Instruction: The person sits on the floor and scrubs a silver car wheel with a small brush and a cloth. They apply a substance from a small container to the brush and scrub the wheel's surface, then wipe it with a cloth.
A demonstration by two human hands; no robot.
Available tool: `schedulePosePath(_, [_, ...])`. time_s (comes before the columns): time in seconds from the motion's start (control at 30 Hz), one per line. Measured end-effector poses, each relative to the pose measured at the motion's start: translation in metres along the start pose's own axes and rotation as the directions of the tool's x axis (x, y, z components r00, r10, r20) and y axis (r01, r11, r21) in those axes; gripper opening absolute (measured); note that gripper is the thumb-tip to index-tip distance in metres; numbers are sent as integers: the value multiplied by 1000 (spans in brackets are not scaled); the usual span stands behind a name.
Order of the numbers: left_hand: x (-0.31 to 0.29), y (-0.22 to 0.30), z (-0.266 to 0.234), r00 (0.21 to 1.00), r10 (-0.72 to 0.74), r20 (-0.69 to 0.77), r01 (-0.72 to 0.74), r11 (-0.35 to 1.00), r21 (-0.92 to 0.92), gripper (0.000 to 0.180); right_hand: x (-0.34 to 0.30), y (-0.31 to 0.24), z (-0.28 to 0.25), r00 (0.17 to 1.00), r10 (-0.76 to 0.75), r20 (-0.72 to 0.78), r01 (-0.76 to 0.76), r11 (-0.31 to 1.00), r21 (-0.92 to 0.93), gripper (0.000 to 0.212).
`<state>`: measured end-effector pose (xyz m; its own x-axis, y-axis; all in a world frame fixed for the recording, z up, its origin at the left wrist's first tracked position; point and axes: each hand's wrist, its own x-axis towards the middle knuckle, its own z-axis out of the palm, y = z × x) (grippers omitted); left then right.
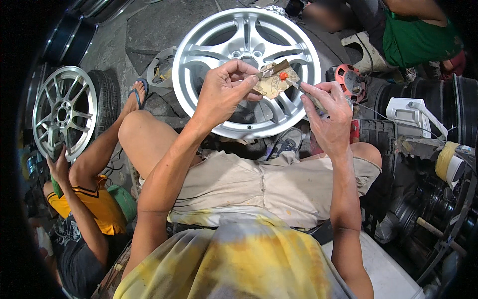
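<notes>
Head view: above the wheel [247, 52], the left hand [226, 89] pinches tan paper [271, 90] bearing an orange dab [284, 76]; over the wheel's right edge, the right hand [328, 112], fingers curled, grips a thin tool [298, 85].

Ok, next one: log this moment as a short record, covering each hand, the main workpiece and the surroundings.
View: head camera, looking down
Left hand: pinching a tan paper sheet
On sheet: small orange-red blob
Right hand: gripping a thin-bladed tool, tip at the sheet's right edge; contact unclear
Workpiece: silver multi-spoke alloy wheel, lying beneath both hands
Far left: second alloy wheel, standing, beside a black tyre
Others: co-worker's hand at the second wheel's lower edge
</notes>
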<state>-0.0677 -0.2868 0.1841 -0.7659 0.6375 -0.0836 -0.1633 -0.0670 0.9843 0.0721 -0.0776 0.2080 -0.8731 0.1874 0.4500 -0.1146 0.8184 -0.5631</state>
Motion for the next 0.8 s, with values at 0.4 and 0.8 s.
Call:
schedulePosePath(0.4, [0, 2, 0, 999, 35, -15, -34, 997, 64, 17, -2, -1, -3, 999, 4, 42, -4, 1000, 10, 29])
schedulePosePath(0.8, [-1, 3, 0, 999, 39, -29, -37, 997, 69, 17, -1, 0, -4, 999, 30, 31, -31, 999, 23, 27])
